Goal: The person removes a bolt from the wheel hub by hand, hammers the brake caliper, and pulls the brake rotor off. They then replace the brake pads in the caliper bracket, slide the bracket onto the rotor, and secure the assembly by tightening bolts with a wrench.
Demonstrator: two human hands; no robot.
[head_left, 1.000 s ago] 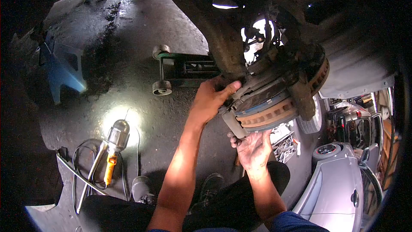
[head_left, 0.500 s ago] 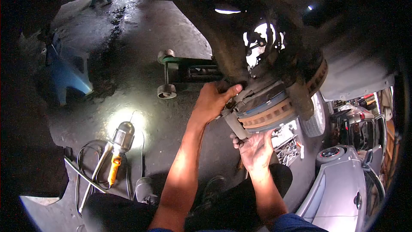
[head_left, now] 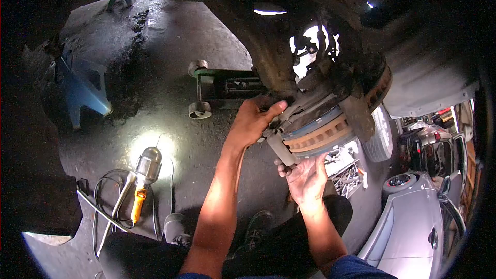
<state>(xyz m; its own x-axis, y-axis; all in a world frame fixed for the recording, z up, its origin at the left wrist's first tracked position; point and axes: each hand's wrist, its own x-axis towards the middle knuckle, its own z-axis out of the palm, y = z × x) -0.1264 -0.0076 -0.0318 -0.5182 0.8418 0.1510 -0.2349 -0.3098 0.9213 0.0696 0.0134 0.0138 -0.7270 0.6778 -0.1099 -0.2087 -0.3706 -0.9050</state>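
A brake disc (head_left: 323, 135) with a rusty vented edge sits under the car, with a metal caliper part (head_left: 280, 147) at its left end. My left hand (head_left: 253, 121) is wrapped round the upper left of this caliper part, its thumb pointing right over the top. Palm up, my right hand (head_left: 306, 178) is beneath the disc, with curled fingers touching the lower end of the caliper part and the thumb raised against the underside of the disc. Dark suspension parts (head_left: 274, 67) hang just above both hands.
A lit work lamp (head_left: 149, 165) with a yellow handle (head_left: 138, 205) lies on the floor at left, among cables and metal bars. Behind are a wheeled floor jack (head_left: 227, 85) and a blue stand (head_left: 85, 93). At right are a tray of tools (head_left: 347, 178) and a silver car (head_left: 408, 227).
The view has shifted slightly, so the disc and both hands appear a little further left. Both hands keep the same hold on the caliper part.
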